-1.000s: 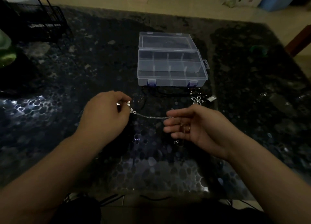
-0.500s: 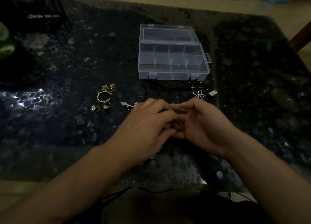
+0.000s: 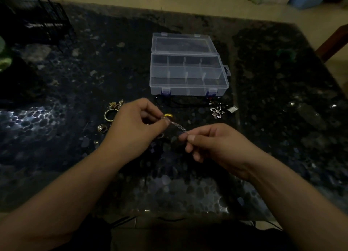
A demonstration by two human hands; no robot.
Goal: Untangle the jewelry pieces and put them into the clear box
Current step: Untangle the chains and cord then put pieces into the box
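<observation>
Left hand [image 3: 135,126] and right hand [image 3: 212,143] fingers each pinch an end of silver chain [image 3: 178,126], stretched taut to free gold ring [image 3: 167,115].

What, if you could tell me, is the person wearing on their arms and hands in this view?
Nothing shows on either one. Both forearms are bare up to the frame's lower edge, with no sleeves, watch or bracelet. The left hand and right hand have no gloves, and no worn ring can be made out in the dim light.
</observation>
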